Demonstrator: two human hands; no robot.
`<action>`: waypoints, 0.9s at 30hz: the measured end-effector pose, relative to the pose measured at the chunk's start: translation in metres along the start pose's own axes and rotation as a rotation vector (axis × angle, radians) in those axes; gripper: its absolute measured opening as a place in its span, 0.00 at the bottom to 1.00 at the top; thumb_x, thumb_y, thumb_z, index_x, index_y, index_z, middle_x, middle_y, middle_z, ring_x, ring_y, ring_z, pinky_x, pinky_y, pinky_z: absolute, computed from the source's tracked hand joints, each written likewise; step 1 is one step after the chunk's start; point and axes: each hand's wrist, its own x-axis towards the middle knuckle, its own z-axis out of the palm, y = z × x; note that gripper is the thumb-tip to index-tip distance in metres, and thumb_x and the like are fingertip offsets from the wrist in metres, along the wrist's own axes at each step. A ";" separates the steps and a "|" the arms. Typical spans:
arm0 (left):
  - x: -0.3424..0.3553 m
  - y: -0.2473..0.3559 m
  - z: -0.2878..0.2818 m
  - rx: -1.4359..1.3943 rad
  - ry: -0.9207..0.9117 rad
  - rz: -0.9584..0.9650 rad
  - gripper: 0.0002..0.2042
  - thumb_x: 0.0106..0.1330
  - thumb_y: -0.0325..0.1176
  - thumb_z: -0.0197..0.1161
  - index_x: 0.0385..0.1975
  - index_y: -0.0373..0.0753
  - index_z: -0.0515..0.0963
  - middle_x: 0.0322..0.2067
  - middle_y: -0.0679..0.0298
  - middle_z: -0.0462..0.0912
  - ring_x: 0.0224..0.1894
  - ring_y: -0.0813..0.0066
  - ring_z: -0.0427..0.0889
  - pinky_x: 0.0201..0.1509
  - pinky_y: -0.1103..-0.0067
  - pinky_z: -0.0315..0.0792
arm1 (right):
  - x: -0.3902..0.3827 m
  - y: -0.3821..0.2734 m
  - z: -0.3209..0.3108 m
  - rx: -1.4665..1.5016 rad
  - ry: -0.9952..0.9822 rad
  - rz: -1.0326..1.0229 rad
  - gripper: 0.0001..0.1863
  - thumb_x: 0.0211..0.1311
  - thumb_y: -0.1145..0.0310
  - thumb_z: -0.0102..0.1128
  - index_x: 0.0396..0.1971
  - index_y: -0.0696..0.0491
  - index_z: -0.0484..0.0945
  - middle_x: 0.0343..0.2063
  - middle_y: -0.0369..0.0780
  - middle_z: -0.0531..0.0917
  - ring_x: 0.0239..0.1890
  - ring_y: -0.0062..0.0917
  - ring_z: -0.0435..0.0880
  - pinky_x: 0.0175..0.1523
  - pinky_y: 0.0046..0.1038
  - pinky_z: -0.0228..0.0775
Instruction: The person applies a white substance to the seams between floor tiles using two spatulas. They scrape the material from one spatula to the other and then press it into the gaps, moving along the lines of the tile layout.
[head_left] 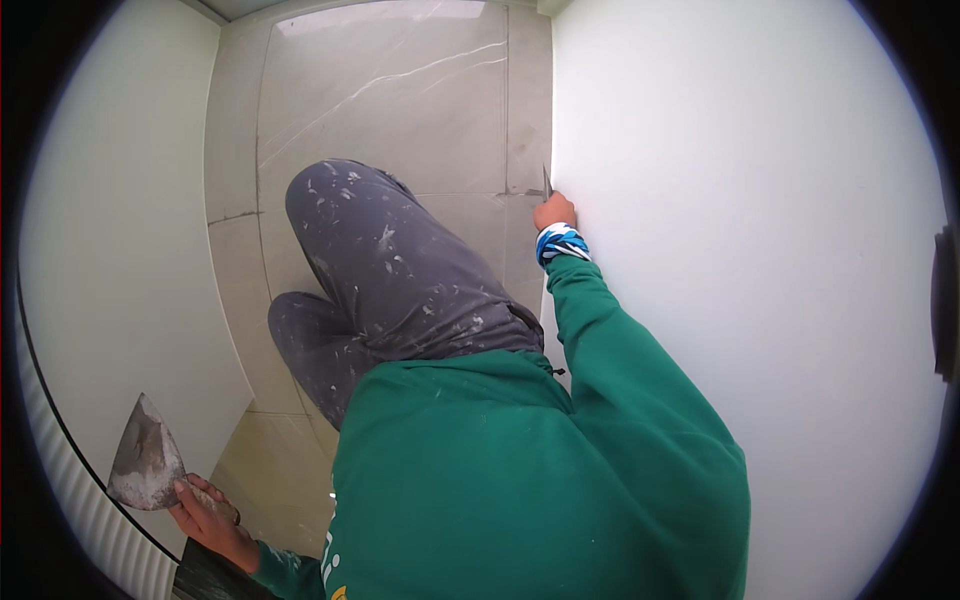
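Note:
At the lower left, my left hand (208, 518) is closed on the handle of a wide, triangular putty knife (145, 455); pale residue marks its metal blade. At the upper right, my right hand (554, 211) grips a thin metal blade tool (546, 178) at the foot of the white right wall (730, 240), where a tile joint meets it. A blue, white and black band wraps that wrist. My grey, paint-spotted legs (390, 260) are bent on the grey tiled floor (370, 100).
A white wall or panel (120, 230) rises on the left, with a ribbed white panel (50, 440) beside a black line. A dark object (200, 575) sits at the bottom left. A dark fitting (941, 300) is at the far right rim.

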 end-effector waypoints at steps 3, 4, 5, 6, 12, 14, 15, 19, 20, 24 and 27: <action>0.000 0.004 -0.001 0.021 -0.009 0.022 0.11 0.80 0.41 0.54 0.38 0.41 0.70 0.28 0.67 0.74 0.25 0.82 0.70 0.28 0.82 0.66 | 0.008 0.001 0.021 -0.051 -0.050 0.028 0.13 0.67 0.69 0.56 0.42 0.59 0.84 0.46 0.57 0.86 0.51 0.52 0.86 0.56 0.46 0.80; -0.001 0.006 0.000 0.035 0.001 0.019 0.11 0.80 0.41 0.54 0.38 0.41 0.70 0.29 0.67 0.74 0.25 0.82 0.70 0.28 0.82 0.66 | 0.011 0.001 0.030 -0.051 -0.049 0.057 0.12 0.67 0.69 0.56 0.42 0.59 0.84 0.46 0.57 0.86 0.51 0.51 0.86 0.56 0.46 0.80; -0.001 0.008 0.000 0.058 0.033 -0.007 0.11 0.80 0.41 0.54 0.38 0.41 0.71 0.29 0.67 0.75 0.25 0.82 0.70 0.28 0.82 0.66 | 0.017 0.000 0.037 -0.045 -0.054 0.070 0.12 0.67 0.69 0.56 0.42 0.59 0.84 0.46 0.57 0.86 0.51 0.51 0.87 0.56 0.45 0.80; -0.002 0.011 0.000 0.051 0.030 -0.005 0.11 0.80 0.41 0.54 0.38 0.41 0.71 0.29 0.66 0.75 0.25 0.82 0.70 0.28 0.82 0.66 | 0.021 -0.002 0.044 -0.033 -0.059 0.058 0.12 0.67 0.69 0.56 0.41 0.59 0.84 0.46 0.56 0.87 0.51 0.51 0.87 0.56 0.45 0.80; -0.011 0.018 0.006 0.036 0.039 0.005 0.11 0.80 0.41 0.54 0.37 0.41 0.70 0.29 0.67 0.75 0.26 0.82 0.69 0.28 0.82 0.65 | -0.009 -0.044 0.086 -0.029 0.064 -0.168 0.14 0.67 0.73 0.52 0.46 0.59 0.83 0.44 0.55 0.87 0.49 0.50 0.86 0.55 0.47 0.79; -0.012 0.018 0.006 0.007 0.040 -0.007 0.11 0.80 0.41 0.55 0.38 0.42 0.71 0.30 0.67 0.76 0.25 0.82 0.70 0.28 0.82 0.66 | -0.025 -0.046 0.079 -0.032 0.010 -0.242 0.14 0.67 0.73 0.51 0.48 0.58 0.82 0.44 0.54 0.87 0.51 0.50 0.85 0.56 0.47 0.78; -0.011 0.018 0.007 0.008 0.063 -0.023 0.11 0.80 0.41 0.55 0.38 0.42 0.71 0.30 0.67 0.76 0.25 0.82 0.70 0.28 0.82 0.66 | -0.028 -0.042 0.072 -0.015 -0.068 -0.230 0.14 0.67 0.73 0.51 0.49 0.58 0.81 0.45 0.54 0.86 0.52 0.49 0.84 0.58 0.47 0.77; -0.009 0.017 0.007 0.004 0.046 -0.015 0.11 0.80 0.41 0.55 0.38 0.41 0.71 0.29 0.67 0.75 0.25 0.82 0.70 0.28 0.82 0.65 | -0.004 -0.007 0.041 0.012 -0.075 -0.296 0.16 0.67 0.77 0.49 0.51 0.57 0.80 0.47 0.51 0.84 0.55 0.47 0.80 0.61 0.44 0.74; -0.009 0.018 0.007 0.016 0.077 -0.036 0.11 0.80 0.41 0.55 0.38 0.41 0.71 0.29 0.67 0.75 0.25 0.82 0.70 0.28 0.82 0.65 | 0.001 0.000 0.042 0.030 0.000 -0.353 0.17 0.67 0.77 0.49 0.52 0.57 0.80 0.48 0.50 0.84 0.56 0.47 0.80 0.62 0.43 0.74; -0.014 0.023 0.009 0.045 0.040 0.008 0.11 0.80 0.41 0.55 0.38 0.41 0.71 0.29 0.67 0.75 0.25 0.82 0.70 0.28 0.82 0.66 | -0.003 0.009 0.078 -0.038 0.172 -0.646 0.22 0.67 0.77 0.49 0.61 0.59 0.74 0.59 0.49 0.78 0.63 0.45 0.74 0.68 0.39 0.69; -0.017 0.027 0.013 0.042 0.060 -0.005 0.11 0.80 0.40 0.54 0.38 0.41 0.71 0.29 0.67 0.75 0.25 0.82 0.70 0.28 0.82 0.66 | -0.033 0.022 0.089 -0.123 0.038 -0.626 0.23 0.68 0.76 0.48 0.63 0.58 0.74 0.64 0.47 0.75 0.68 0.45 0.70 0.72 0.39 0.66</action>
